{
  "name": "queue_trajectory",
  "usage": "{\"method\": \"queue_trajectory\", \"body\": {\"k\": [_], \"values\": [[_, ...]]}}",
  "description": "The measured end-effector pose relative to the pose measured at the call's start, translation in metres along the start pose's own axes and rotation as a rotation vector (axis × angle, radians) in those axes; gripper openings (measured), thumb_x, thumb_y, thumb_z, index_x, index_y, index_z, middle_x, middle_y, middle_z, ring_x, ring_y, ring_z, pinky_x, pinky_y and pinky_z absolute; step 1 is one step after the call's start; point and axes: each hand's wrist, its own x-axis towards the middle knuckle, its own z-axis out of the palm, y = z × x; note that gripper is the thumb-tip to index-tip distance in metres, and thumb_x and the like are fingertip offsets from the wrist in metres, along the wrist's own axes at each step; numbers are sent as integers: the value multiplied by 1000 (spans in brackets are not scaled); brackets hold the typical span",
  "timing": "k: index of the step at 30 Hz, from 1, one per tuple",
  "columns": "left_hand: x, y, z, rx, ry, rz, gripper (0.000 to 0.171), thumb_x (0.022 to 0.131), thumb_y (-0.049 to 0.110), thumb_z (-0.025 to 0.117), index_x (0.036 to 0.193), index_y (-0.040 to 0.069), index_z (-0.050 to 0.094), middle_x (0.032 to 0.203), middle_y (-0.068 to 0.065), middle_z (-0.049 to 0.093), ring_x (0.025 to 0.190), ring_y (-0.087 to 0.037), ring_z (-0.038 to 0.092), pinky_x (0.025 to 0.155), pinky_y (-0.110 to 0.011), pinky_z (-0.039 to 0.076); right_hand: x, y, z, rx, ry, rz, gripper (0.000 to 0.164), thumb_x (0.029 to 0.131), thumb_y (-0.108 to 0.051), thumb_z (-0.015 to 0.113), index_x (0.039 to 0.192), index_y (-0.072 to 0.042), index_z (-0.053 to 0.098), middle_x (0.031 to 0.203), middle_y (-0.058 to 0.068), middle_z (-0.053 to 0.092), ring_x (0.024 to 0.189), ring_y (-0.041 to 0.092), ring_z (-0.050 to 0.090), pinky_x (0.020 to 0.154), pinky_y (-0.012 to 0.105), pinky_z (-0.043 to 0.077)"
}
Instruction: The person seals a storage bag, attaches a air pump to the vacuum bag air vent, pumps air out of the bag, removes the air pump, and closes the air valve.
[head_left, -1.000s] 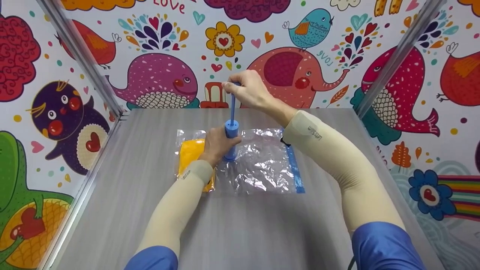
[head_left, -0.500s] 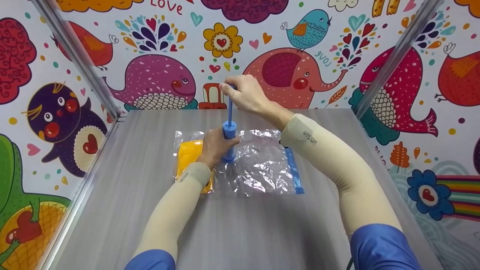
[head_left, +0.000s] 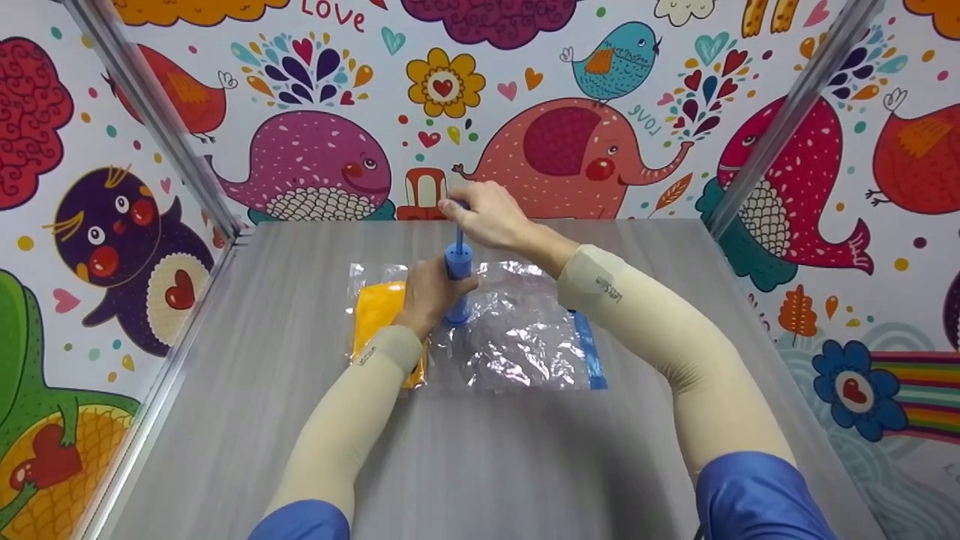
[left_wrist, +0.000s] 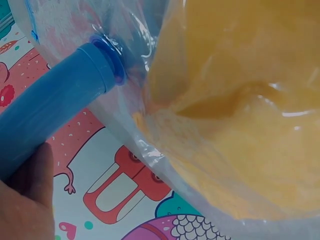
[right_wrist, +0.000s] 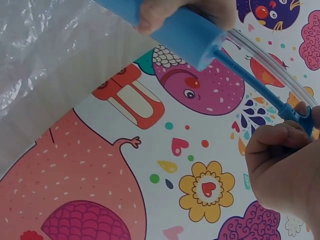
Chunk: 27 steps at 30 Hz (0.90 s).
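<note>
A blue hand pump (head_left: 458, 262) stands upright on a clear plastic vacuum bag (head_left: 525, 330). My left hand (head_left: 431, 295) grips the pump's barrel. Higher up, my right hand (head_left: 487, 214) holds the handle, and part of the rod (right_wrist: 255, 82) shows between handle and barrel. In the left wrist view the pump's lower end meets a blue round valve (left_wrist: 111, 57) on the bag. Inside the bag's left part lies a folded yellow item (head_left: 379, 307), probably cloth. A blue strip (head_left: 589, 349) runs along the bag's right edge.
The bag lies on a grey wood-grain table (head_left: 480, 457). A wall with printed cartoon animals (head_left: 322, 165) stands behind it, and metal frame posts (head_left: 795, 112) rise at both back corners.
My right hand has moved down with the handle, so less of the rod shows above the barrel. The left hand keeps its grip, and the bag stays in place.
</note>
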Motion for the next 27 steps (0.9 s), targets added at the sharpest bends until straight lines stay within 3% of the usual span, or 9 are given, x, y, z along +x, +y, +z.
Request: {"method": "queue_trajectory", "body": {"k": [7, 13, 17, 22, 27], "values": [[2, 0, -4, 13, -16, -3, 35, 93, 40, 90, 106, 8, 80, 95, -14, 87, 86, -34, 86, 86, -49, 72, 0, 7, 10, 1, -84, 26, 35, 117, -38, 54, 104, -12, 72, 89, 2, 59, 87, 20, 57, 79, 36, 47], [4, -1, -3, 73, 2, 72, 32, 94, 38, 86, 100, 8, 80, 85, -13, 83, 76, -32, 80, 77, -49, 70, -2, 22, 28, -71, -141, -9, 34, 117, -35, 51, 108, -10, 72, 91, 3, 61, 88, 21, 59, 75, 34, 45], [3, -2, 0, 118, 25, 112, 32, 93, 38, 85, 95, 7, 78, 78, -14, 79, 70, -33, 75, 71, -51, 67, -5, 30, 40, -70, -143, -39, 31, 117, -32, 50, 105, -10, 68, 87, 0, 56, 83, 19, 55, 71, 32, 42], [1, -3, 2, 137, 26, 94, 31, 93, 39, 84, 96, 9, 77, 77, -12, 78, 70, -33, 76, 72, -51, 68, -6, 34, 45, -25, -127, -51, 30, 116, -30, 51, 93, -13, 59, 82, -2, 48, 79, 17, 49, 70, 32, 38], [2, -3, 1, 127, 8, 84, 30, 94, 39, 83, 96, 10, 78, 77, -10, 78, 69, -30, 75, 73, -47, 69, -5, 35, 44, -21, -138, -44, 29, 117, -31, 50, 96, -14, 61, 84, -2, 50, 80, 17, 50, 71, 31, 39]]}}
